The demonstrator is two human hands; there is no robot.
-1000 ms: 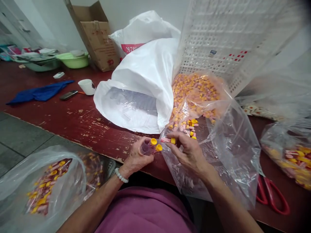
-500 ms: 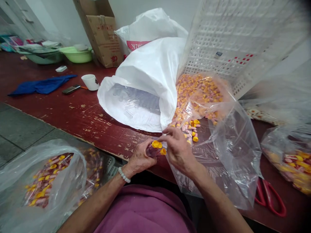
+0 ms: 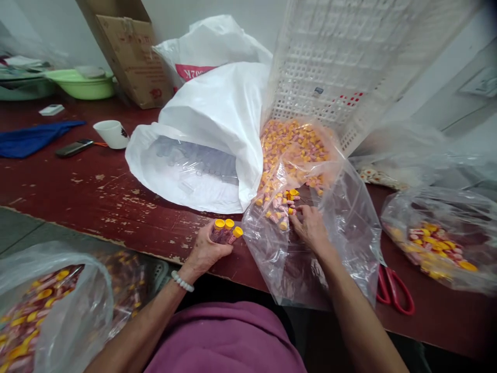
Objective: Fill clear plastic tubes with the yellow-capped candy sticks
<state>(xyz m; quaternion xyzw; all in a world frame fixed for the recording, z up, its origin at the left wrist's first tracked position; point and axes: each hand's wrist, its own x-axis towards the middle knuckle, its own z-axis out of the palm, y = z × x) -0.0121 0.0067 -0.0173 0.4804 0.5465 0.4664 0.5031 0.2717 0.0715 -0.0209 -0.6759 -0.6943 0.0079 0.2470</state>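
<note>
Several clear tubes with yellow tops [image 3: 229,224] stand upright in my left hand [image 3: 205,251], its fingers wrapped round them above the table's front edge. My right hand [image 3: 308,225] reaches over a clear plastic bag [image 3: 310,264], its fingertips at small yellow-and-pink pieces [image 3: 281,207] lying loose at the bag's mouth. Whether those fingertips pinch a piece is too small to tell. A larger heap of the same pieces [image 3: 297,145] lies behind. Left of it, an open white sack [image 3: 217,109] shows clear tubes [image 3: 194,160] inside.
Red scissors [image 3: 396,290] lie at the right, near a bag of filled tubes [image 3: 438,246]. Another such bag [image 3: 93,290] is at lower left. A white cup [image 3: 111,134], a phone [image 3: 73,148] and a blue cloth [image 3: 34,139] lie left. A white crate [image 3: 322,67] leans behind.
My right hand has left the tubes in my left hand and moved right to the loose pieces. Three yellow tops now show clearly in my left hand. The view has shifted right.
</note>
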